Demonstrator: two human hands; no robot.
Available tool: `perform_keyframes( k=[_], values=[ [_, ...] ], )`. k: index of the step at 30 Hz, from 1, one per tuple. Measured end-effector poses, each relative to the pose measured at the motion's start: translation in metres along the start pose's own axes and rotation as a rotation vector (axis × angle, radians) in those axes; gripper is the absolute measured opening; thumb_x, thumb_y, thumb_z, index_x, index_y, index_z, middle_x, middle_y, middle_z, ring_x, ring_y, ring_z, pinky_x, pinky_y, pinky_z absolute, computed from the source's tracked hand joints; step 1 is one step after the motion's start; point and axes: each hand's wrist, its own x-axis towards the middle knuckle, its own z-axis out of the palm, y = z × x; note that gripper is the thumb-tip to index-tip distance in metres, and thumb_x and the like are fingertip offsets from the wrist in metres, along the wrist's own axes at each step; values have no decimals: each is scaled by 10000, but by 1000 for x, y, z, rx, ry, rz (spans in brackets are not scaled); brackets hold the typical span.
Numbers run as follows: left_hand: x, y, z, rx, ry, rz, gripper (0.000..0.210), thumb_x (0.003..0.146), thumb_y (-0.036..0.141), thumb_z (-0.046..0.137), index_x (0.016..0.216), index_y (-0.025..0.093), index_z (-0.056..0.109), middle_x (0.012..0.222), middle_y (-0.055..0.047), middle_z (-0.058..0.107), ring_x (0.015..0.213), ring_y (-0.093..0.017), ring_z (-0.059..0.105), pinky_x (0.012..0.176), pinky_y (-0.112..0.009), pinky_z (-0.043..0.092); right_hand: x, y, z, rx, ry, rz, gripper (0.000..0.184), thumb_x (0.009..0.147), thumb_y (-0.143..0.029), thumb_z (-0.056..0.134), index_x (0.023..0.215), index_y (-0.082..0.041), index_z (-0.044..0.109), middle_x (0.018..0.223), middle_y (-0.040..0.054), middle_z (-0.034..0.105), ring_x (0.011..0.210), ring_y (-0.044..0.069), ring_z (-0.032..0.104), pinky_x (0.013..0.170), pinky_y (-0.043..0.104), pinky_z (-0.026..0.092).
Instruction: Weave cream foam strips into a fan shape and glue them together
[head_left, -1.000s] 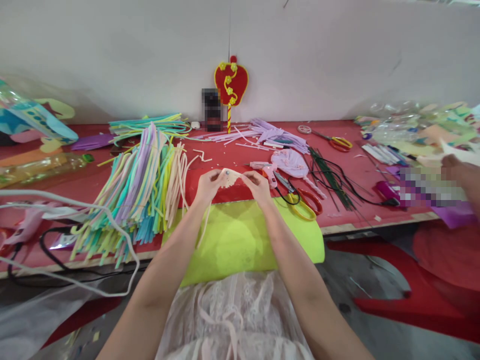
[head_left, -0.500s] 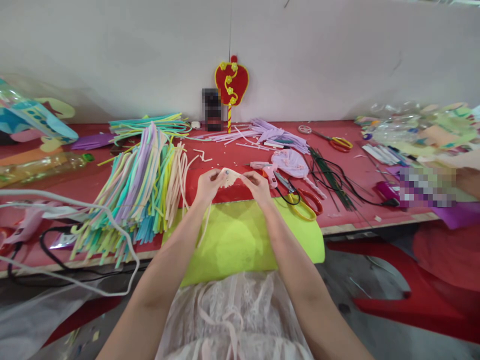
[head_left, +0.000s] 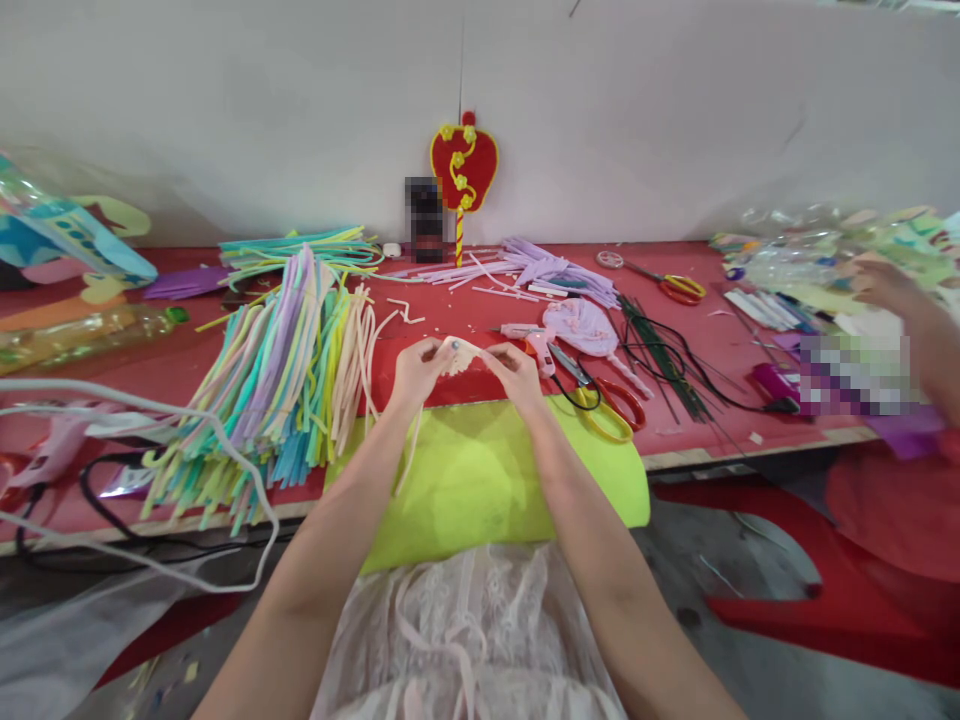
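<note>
Nearest, a yellow-green sheet (head_left: 480, 480) lies over the near edge of the counter (head_left: 675, 435), its long side running left to right, with the person's forearms above it. A thin pale strand (head_left: 409, 455) hangs beside the left forearm, its long axis running near to far and its loose end pointing near. Just beyond the sheet, the left hand (head_left: 417, 372) and right hand (head_left: 516, 370) share a small cream piece (head_left: 463, 356), raised in the gap between them. Each grip is a narrow pinch on one end, thumb and fingers drawn together, so its long axis runs left to right; its uneven, fringed-looking edge faces near, and a small bluish dot shows toward its far left. Whether the strand joins it is hidden. To the right, scissors (head_left: 609, 424) point their yellow handles near and their blades far and left. Just beyond, a pink glue gun (head_left: 525, 332) aims its nozzle left. Farther, lavender strips (head_left: 555, 268) lie heaped, and a red fan-shaped piece (head_left: 476, 170) stands upright before the wall (head_left: 637, 110).
</note>
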Motion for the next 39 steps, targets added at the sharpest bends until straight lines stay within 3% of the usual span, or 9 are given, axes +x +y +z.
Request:
perform_keyframes(
  k=[30, 39],
  values=[
    [-1, 0, 0, -32, -5, -9, 345, 806, 469, 577, 622, 177, 581, 557, 17, 531, 537, -107, 468, 553, -232, 346, 0, 4, 0, -3, -22, -8, 272, 744, -426, 647, 812, -163, 637, 787, 35, 665, 730, 150, 592, 717, 303, 466],
    [0, 0, 0, -46, 6, -12, 327, 797, 457, 589, 626, 178, 591, 561, 19, 532, 537, -107, 468, 548, -232, 337, -2, 0, 2, -103, -4, -51, 267, 770, -455, 620, 830, -195, 642, 818, 31, 674, 750, 167, 606, 703, 307, 464]
  ],
)
